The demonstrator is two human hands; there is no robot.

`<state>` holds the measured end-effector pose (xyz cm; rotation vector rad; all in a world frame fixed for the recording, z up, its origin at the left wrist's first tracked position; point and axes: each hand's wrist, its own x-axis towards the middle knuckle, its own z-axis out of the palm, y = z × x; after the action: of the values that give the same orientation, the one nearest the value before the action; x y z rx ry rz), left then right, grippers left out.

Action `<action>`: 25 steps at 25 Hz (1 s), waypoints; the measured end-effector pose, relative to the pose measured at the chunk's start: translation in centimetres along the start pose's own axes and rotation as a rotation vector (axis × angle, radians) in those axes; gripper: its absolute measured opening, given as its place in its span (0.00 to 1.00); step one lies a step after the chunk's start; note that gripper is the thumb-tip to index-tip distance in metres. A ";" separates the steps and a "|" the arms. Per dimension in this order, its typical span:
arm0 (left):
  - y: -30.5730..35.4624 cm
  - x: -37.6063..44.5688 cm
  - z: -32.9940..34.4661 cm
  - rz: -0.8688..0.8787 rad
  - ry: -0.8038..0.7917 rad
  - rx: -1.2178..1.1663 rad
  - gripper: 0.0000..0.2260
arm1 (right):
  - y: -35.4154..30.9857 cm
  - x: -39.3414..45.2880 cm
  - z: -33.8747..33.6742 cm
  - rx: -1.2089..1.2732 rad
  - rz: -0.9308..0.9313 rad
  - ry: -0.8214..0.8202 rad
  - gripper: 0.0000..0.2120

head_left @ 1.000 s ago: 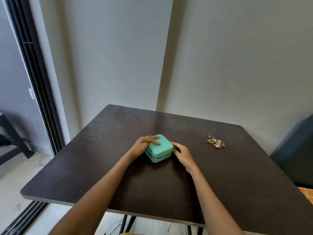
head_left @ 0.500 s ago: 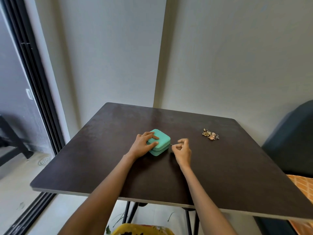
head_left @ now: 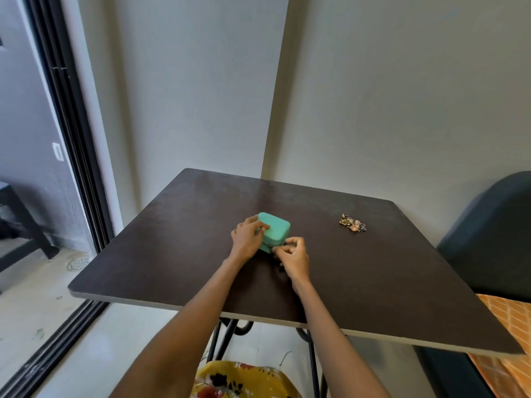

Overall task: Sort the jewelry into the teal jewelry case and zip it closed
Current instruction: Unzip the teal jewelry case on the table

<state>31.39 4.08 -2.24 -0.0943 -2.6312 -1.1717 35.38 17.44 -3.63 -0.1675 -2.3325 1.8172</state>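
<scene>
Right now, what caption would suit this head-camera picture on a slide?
Left hand steadies the closed teal jewelry case while the right hand pinches at its zipper; the jewelry lies apart on the table.

the right hand (head_left: 293, 255), held apart from the teal jewelry case (head_left: 274, 229) half a second ago with its fingers curled on nothing, is now pinching the zipper pull (head_left: 270, 247) at the case's near corner. the left hand (head_left: 247, 236) is now lying along the case's left side, fingers across the lid just above the pinch. the case itself is sitting turned, a corner now pointing toward the person.
</scene>
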 end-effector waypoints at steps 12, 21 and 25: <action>-1.2 -3.4 0.2 0.388 0.177 0.528 0.07 | -0.4 -1.0 0.0 0.138 0.020 -0.035 0.12; -3.6 -2.2 -1.8 -0.002 0.159 0.136 0.08 | -1.6 2.9 3.6 -0.468 0.012 0.060 0.29; -6.9 -0.6 -4.8 -0.185 0.147 0.064 0.06 | -1.6 4.8 2.6 -0.473 -0.066 -0.071 0.38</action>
<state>31.83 -4.09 -4.27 0.2431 -2.5876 -1.1021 30.16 15.54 -2.32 -0.0866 -2.7439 1.2322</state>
